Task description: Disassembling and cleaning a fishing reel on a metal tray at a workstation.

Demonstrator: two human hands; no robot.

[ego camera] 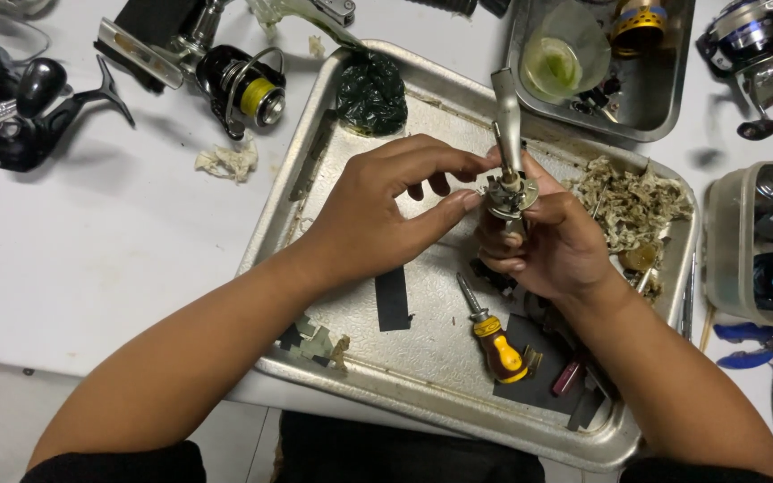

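Hands meet above the metal tray (351, 98). The right hand (552, 246) grasps a silver reel part (509, 170) and keeps it upright, and the left hand (378, 210) pinches it at its round base with thumb and fingers. Below them a yellow screwdriver (494, 340) lies in the tray. Dirty wadding (628, 201) sits at the right side. Fishing reels (243, 85) lie on the white bench (91, 233).

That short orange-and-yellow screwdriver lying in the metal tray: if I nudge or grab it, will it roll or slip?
The screwdriver has a rounded, stubby handle, so a nudge would probably roll it on the smooth tray. Its ribbed grip looks easy to pinch, though greasy residue nearby suggests it may be slick. It appears stiff and handle-heavy, so the thin shaft would likely swing round.
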